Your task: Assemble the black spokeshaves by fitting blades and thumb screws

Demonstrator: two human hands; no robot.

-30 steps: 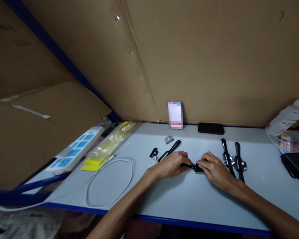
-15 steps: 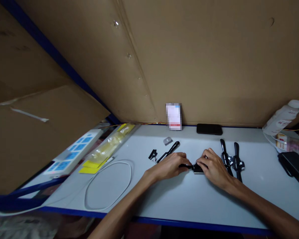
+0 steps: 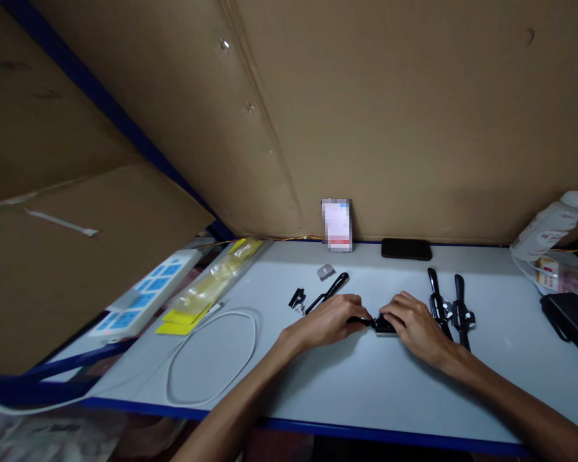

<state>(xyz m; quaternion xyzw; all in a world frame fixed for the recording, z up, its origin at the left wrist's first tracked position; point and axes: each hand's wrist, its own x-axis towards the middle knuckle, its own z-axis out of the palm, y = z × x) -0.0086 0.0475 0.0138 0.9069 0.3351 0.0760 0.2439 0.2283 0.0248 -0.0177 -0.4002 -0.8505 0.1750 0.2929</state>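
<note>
A black spokeshave (image 3: 384,326) lies crosswise in front of me, low over the table. My left hand (image 3: 340,317) is closed on its left handle. At its middle, my right hand (image 3: 405,320) pinches with thumb and fingertips, covering the right handle; any small part between the fingertips is hidden. Two more spokeshaves, one (image 3: 440,304) nearer my right hand and another (image 3: 461,312) beyond it, lie side by side. Behind my left hand is another spokeshave body (image 3: 336,285), partly covered. Beside it are a black cap piece (image 3: 297,298), small silver screws (image 3: 300,309) and a grey blade (image 3: 325,273).
A phone with a lit screen (image 3: 337,224) leans on the cardboard wall; a dark phone (image 3: 406,249) lies nearby. Leftward are a white cable (image 3: 168,372), yellow plastic packaging (image 3: 185,319) and a power strip (image 3: 144,292). A bottle (image 3: 551,224) and black case (image 3: 571,324) sit right.
My right hand's fingers have shifted slightly at the spokeshave's middle. The whole view has drifted a little; my left hand keeps its hold.
</note>
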